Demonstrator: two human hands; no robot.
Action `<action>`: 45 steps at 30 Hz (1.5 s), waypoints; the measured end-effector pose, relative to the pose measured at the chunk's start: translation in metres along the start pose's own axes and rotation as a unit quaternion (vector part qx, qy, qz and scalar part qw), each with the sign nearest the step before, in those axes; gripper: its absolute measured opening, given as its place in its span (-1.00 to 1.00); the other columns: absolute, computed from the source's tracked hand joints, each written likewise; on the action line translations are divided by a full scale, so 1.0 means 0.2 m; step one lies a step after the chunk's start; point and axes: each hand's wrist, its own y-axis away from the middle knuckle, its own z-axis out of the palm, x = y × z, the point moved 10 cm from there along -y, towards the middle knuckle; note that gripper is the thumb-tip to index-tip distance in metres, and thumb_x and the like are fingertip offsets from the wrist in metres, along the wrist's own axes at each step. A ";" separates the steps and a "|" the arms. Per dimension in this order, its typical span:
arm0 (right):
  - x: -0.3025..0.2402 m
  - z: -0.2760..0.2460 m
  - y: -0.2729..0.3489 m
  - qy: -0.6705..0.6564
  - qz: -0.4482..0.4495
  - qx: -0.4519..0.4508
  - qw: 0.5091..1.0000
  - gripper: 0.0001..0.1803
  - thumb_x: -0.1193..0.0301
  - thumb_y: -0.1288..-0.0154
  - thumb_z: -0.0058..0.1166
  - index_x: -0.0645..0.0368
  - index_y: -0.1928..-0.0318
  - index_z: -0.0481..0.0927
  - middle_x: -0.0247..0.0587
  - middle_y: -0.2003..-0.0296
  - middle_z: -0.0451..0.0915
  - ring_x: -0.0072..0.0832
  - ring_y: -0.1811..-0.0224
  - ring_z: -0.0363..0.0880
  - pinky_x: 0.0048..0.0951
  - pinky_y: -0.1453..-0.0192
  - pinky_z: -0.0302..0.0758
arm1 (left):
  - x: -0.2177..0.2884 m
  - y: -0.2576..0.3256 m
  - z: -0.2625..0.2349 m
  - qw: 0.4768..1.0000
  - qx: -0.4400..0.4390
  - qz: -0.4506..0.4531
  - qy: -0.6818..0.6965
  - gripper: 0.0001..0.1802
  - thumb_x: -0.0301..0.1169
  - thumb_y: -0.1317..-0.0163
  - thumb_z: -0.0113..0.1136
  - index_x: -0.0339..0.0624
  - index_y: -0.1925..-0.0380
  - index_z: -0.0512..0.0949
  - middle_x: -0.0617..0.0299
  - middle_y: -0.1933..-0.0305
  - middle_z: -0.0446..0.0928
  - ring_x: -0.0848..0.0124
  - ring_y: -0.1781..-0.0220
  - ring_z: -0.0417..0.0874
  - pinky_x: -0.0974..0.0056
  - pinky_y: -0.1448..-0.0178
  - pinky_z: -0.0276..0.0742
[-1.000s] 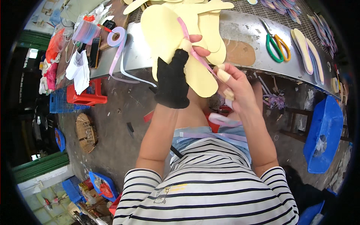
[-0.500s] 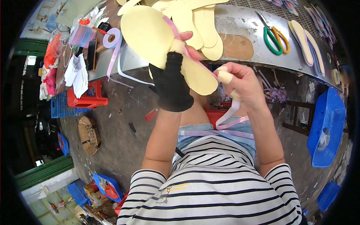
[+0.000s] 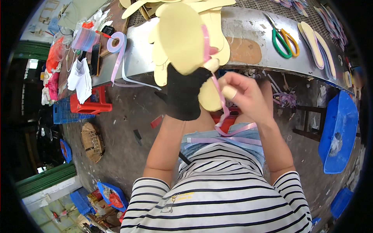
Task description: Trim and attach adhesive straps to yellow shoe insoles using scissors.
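My left hand, in a black fingerless glove, grips a cream insole that stands tilted, its broad end up. The insole's narrower end shows between my two hands. Along its right edge runs a shiny pink ribbon, under my taped left thumb. My right hand, tape around its thumb, has its fingers curled at the ribbon by the narrow end. From there the ribbon hangs in a twist to my lap, where more lengths lie across my shorts. The glove hides part of the insole.
More cream insoles lie heaped on the metal table. Scissors with green and yellow handles and a brown insole-shaped piece lie to the right. At left are a ribbon roll and a red stool. A blue tub stands at right.
The insole has turned more upright, and its narrow end has swung down between my hands. My right hand has shifted slightly left and down along the ribbon, which now hangs closer to the insole.
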 end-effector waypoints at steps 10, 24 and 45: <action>-0.01 0.03 -0.05 0.003 0.037 0.017 0.999 -0.75 0.41 -0.23 0.09 0.26 0.50 0.36 -0.44 0.64 0.31 -0.73 0.57 0.23 -0.60 0.51 0.21 | -0.04 0.02 0.02 1.000 -0.007 -0.016 0.026 -0.74 -0.37 -0.15 0.15 -0.27 0.19 0.53 0.16 0.25 0.59 0.47 0.30 0.54 0.38 0.24 0.44; -0.33 -0.12 -0.22 0.152 -0.116 0.076 0.979 -0.77 0.41 -0.25 0.09 0.26 0.50 0.46 -0.55 0.61 0.33 -0.80 0.54 0.19 -0.70 0.47 0.16 | -0.12 0.08 0.09 0.990 -0.089 -0.108 -0.010 -0.59 -0.48 -0.08 0.25 -0.26 0.02 0.46 0.31 0.23 0.55 0.58 0.28 0.53 0.42 0.23 0.47; -0.18 0.14 -0.10 0.409 -0.074 -0.205 0.886 -0.78 0.50 0.03 0.13 0.31 0.34 0.45 -0.25 0.60 0.35 -0.54 0.54 0.36 -0.47 0.44 0.29 | 0.27 0.15 0.16 0.751 -0.308 0.289 -0.508 -0.68 -0.27 0.11 0.34 -0.18 0.35 0.55 0.06 0.26 0.55 0.10 0.28 0.58 0.06 0.23 0.48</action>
